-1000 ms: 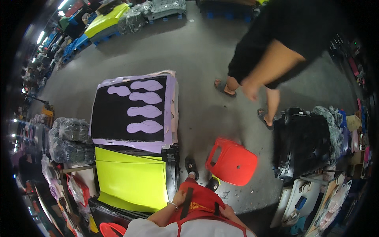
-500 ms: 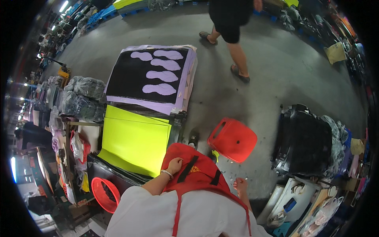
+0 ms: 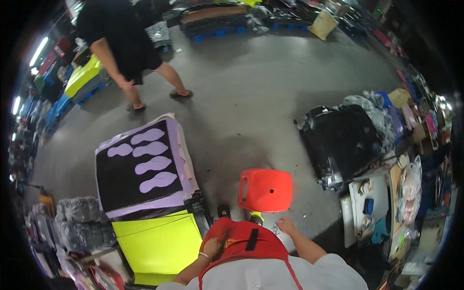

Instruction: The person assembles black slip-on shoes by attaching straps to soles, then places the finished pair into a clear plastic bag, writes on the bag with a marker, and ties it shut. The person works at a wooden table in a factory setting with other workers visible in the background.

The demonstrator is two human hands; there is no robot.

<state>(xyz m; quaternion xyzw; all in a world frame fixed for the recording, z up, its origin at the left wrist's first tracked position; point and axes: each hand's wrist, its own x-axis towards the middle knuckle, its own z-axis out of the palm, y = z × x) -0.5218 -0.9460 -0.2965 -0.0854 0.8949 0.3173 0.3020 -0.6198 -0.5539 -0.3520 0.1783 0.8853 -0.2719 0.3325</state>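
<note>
Standing on the grey floor just ahead of the person's shoes, a red plastic stool has its slotted edge facing left. The long axis of its seat runs roughly left to right; a small round hole pierces it near the middle. The left hand lies against the red apron, fingers curled in; whether they pinch the cloth, I cannot tell. The right hand is loosely curled beside the apron, near the stool's front edge, its thumb and fingertips too small to read clearly.

Well to the left, lavender sole-shaped patches show on a black sheet, each stretched sideways and tilted up toward the right. Nearer lie yellow-green sheets, their lower part cut off by the picture's bottom edge. The seat hides the stool's legs, and the apron covers much of both shoes. At upper left, a co-worker in black is cropped at the top, and the dark rim swallows the outermost shelves.
</note>
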